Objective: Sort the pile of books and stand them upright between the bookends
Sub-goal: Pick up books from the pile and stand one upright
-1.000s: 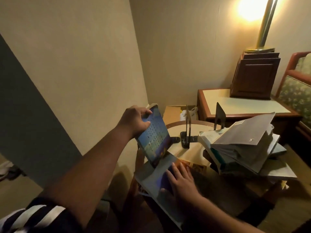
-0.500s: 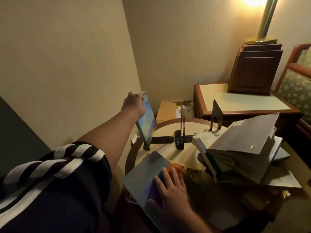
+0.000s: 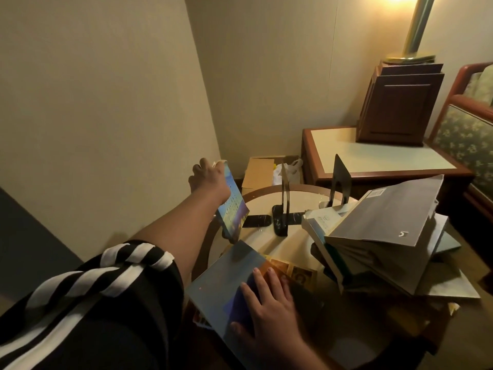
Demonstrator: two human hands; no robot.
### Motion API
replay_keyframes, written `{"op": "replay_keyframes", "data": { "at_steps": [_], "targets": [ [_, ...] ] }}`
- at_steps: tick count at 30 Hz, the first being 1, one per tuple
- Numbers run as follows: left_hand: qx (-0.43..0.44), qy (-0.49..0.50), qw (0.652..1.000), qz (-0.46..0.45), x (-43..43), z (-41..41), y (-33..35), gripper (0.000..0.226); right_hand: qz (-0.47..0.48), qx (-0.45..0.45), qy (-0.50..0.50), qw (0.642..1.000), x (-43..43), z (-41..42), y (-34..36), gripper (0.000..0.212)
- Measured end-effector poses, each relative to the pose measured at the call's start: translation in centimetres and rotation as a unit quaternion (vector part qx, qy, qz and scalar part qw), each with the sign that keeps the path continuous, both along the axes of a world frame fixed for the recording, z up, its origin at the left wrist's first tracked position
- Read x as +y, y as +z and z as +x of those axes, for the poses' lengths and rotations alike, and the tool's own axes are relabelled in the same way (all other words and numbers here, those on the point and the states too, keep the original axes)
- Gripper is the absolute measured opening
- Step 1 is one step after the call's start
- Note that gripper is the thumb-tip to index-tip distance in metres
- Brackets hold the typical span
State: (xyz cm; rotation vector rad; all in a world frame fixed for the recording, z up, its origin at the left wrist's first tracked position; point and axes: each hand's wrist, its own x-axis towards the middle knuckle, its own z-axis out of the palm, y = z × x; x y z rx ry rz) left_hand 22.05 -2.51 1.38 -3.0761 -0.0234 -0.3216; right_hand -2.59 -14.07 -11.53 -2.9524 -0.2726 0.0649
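- Books (image 3: 378, 236) lie in a loose, slanted pile on the right side of the round table (image 3: 304, 200). They are not yet sorted, and their covers look soft and partly bent.
- The left hand (image 3: 209, 178) grasps a thin blue book (image 3: 233, 209) by its top. The book is upright but tilted at the left edge, just left of the two bookends (image 3: 283, 201).
- The right hand (image 3: 269, 305) rests flat, with straight fingers, on a grey-blue book (image 3: 226, 276) at the near edge.
- I judge that the step in hand is placing a first book, because I see none between the bookends.
- The next move calls for carrying the blue book past the left plate, setting it on its lower edge and leaning it there.
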Motion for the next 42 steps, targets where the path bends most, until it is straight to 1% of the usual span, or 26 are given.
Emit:
{"op": "replay_keyframes", "data": {
  "at_steps": [3,6,8,11,12,14,15,16,18,21,22,24,26,29,31,32,33,34,35,36,38,39,40,42],
  "targets": [
    [0.009,-0.019,1.000,0.000,0.3,-0.3,-0.1,0.050,0.002,-0.002,0.001,1.000,0.0,0.0,-0.1,0.074],
    [-0.002,-0.060,0.998,-0.004,0.6,-1.5,-0.2,0.053,0.001,0.020,0.004,1.000,-0.4,0.1,-0.3,0.074],
    [-0.014,-0.090,0.995,-0.029,1.2,-3.2,-0.2,0.058,0.002,0.030,0.011,0.999,-0.4,0.2,-0.3,0.074],
    [-0.030,-0.133,0.988,-0.075,2.5,-6.6,-0.4,0.059,0.002,0.032,0.010,0.999,-0.5,0.3,-0.1,0.073],
    [-0.036,-0.146,0.984,-0.092,3.0,-8.0,-0.8,0.058,0.004,0.026,0.014,1.000,-0.6,0.3,0.0,0.075],
    [-0.038,-0.172,0.976,-0.128,3.6,-10.9,-2.2,0.055,0.045,0.006,0.040,0.998,-0.8,0.2,0.1,0.085],
    [-0.031,-0.183,0.972,-0.144,3.8,-12.4,-3.2,0.054,0.061,0.019,0.042,0.997,-1.1,0.2,0.5,0.087],
    [-0.016,-0.192,0.969,-0.156,3.8,-13.8,-4.2,0.053,0.077,0.025,0.041,0.996,-1.3,0.2,0.6,0.081],
    [0.024,-0.202,0.963,-0.176,3.7,-16.2,-6.4,0.054,0.111,0.020,0.045,0.993,-1.9,0.4,1.0,0.062],
    [0.104,-0.196,0.954,-0.200,3.3,-18.9,-9.1,0.058,0.177,0.014,0.064,0.982,-3.0,0.1,1.7,0.049],
    [0.136,-0.192,0.953,-0.190,3.2,-19.6,-9.8,0.059,0.200,-0.004,0.066,0.978,-3.5,-0.3,2.0,0.046],
    [0.180,-0.190,0.957,-0.128,2.8,-20.7,-11.1,0.061,0.239,-0.063,0.058,0.967,-4.8,-1.3,3.7,0.043],
    [0.180,-0.188,0.962,-0.086,2.5,-21.3,-11.7,0.059,0.275,-0.128,0.061,0.951,-6.5,-2.4,6.3,0.040],
    [0.168,-0.186,0.964,-0.090,2.6,-21.3,-11.9,0.057,0.307,-0.264,0.075,0.911,-9.5,-3.5,11.1,0.029],
    [0.169,-0.185,0.964,-0.089,2.6,-21.1,-12.0,0.058,0.296,-0.370,0.038,0.880,-11.9,-3.0,14.0,0.019],
    [0.174,-0.184,0.964,-0.084,2.5,-21.0,-12.1,0.058,0.283,-0.416,0.003,0.864,-13.4,-2.2,15.1,0.016],
    [0.180,-0.184,0.963,-0.080,2.4,-20.9,-12.0,0.058,0.270,-0.449,-0.041,0.851,-14.9,-1.3,16.1,0.015],
    [0.187,-0.184,0.962,-0.076,2.3,-20.8,-12.0,0.058,0.259,-0.462,-0.095,0.843,-16.6,-0.2,16.8,0.015],
    [0.190,-0.185,0.961,-0.074,2.1,-20.8,-11.9,0.058,0.247,-0.445,-0.157,0.847,-18.4,1.1,17.2,0.017],
    [0.190,-0.186,0.961,-0.073,2.0,-20.7,-11.9,0.058,0.236,-0.390,-0.220,0.862,-20.3,2.3,17.4,0.022],
    [0.191,-0.189,0.960,-0.077,2.0,-20.6,-11.9,0.058,0.218,-0.207,-0.317,0.900,-23.5,4.0,17.0,0.030],
    [0.194,-0.189,0.959,-0.079,2.0,-20.6,-12.0,0.058,0.215,-0.130,-0.340,0.906,-24.6,4.4,16.8,0.033],
    [0.197,-0.189,0.959,-0.080,2.1,-20.6,-12.0,0.058,0.224,-0.081,-0.351,0.906,-25.8,4.9,16.1,0.036],
    [0.198,-0.187,0.959,-0.079,2.2,-20.5,-12.1,0.058,0.275,-0.033,-0.353,0.894,-27.4,5.4,14.9,0.045]
  ]
}}
